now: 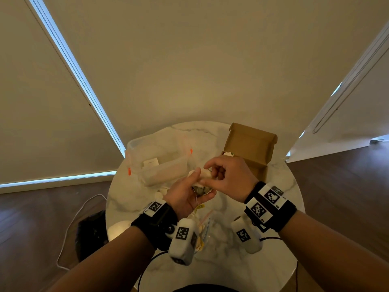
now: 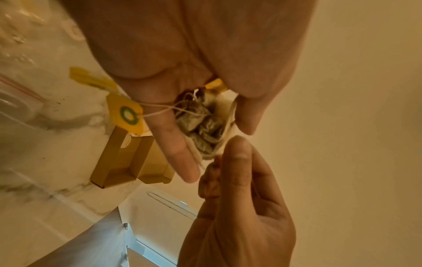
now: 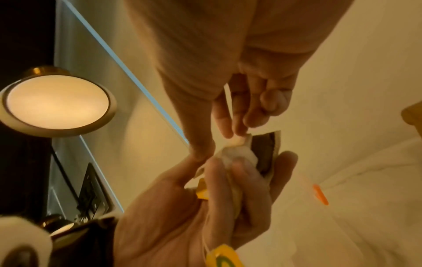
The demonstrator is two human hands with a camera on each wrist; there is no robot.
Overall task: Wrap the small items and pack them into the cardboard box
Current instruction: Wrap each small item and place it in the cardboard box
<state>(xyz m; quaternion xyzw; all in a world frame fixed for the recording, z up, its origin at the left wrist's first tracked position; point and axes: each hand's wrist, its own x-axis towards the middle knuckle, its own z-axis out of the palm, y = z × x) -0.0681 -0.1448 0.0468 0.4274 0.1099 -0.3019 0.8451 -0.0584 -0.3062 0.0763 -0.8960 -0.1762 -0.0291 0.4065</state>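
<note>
A bundle of tea bags (image 2: 200, 126) with strings and yellow tags (image 2: 126, 115) lies in my cupped left hand (image 1: 202, 183) above the middle of the marble table (image 1: 273, 207). White wrapping paper (image 1: 205, 175) lies partly round the bundle. My right hand (image 1: 207, 174) pinches an edge of that paper between thumb and fingers, as the right wrist view shows at the paper (image 3: 237, 153). The open cardboard box (image 1: 250, 144) stands at the back right, just behind my right hand, with a small white item (image 1: 228, 153) inside.
A clear plastic container (image 1: 160, 163) with orange clips stands at the back left. A zip bag (image 1: 205, 224) lies on the table near me, under my wrists. A white cable (image 1: 71, 224) and a dark stool (image 1: 90, 234) are on the floor at the left.
</note>
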